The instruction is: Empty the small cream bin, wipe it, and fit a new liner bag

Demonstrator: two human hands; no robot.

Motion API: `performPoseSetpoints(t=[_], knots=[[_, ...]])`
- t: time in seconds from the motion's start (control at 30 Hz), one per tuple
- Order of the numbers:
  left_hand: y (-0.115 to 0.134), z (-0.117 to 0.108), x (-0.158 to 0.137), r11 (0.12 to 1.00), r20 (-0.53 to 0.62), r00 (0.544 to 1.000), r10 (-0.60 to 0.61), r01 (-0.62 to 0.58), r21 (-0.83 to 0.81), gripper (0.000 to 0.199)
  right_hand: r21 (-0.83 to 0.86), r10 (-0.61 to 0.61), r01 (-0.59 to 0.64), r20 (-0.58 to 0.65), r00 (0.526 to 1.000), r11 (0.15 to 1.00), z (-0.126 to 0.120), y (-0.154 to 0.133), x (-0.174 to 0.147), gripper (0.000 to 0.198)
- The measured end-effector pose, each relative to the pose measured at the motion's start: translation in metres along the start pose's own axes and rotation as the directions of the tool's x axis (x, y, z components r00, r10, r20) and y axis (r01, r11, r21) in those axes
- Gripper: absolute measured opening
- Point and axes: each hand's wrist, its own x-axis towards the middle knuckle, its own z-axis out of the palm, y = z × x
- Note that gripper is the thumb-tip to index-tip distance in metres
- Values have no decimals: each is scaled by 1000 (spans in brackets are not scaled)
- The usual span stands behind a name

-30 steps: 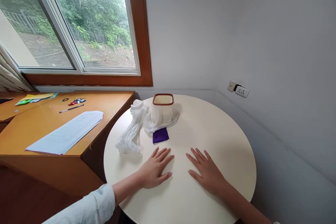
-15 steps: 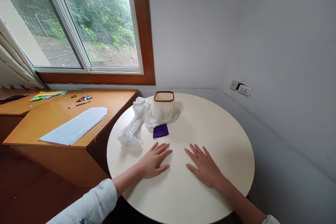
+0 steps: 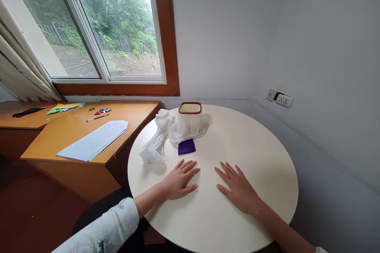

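left hand (image 3: 180, 182) and right hand (image 3: 238, 189) flat on a round table (image 3: 252, 134), fingers spread, purple cloth (image 3: 187, 147) near the left, plastic bag (image 3: 157, 142) beside a bin (image 3: 188, 123)

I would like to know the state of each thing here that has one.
Left hand: palm down, fingers spread, empty
Right hand: palm down, fingers spread, empty
Bin: upright, open at top
Plastic bag: crumpled
Purple cloth: lying flat
Papers: lying flat
Curtain: pulled aside
Wall socket: nothing plugged in
Window: open or shut, unclear
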Motion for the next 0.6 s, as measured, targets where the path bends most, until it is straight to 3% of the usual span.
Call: performPoseSetpoints(t=[0.6], knots=[[4, 2, -5, 999, -72, 997, -8, 5, -40, 54, -11, 10, -10, 16, 1000, 1000, -2, -4, 1, 55]])
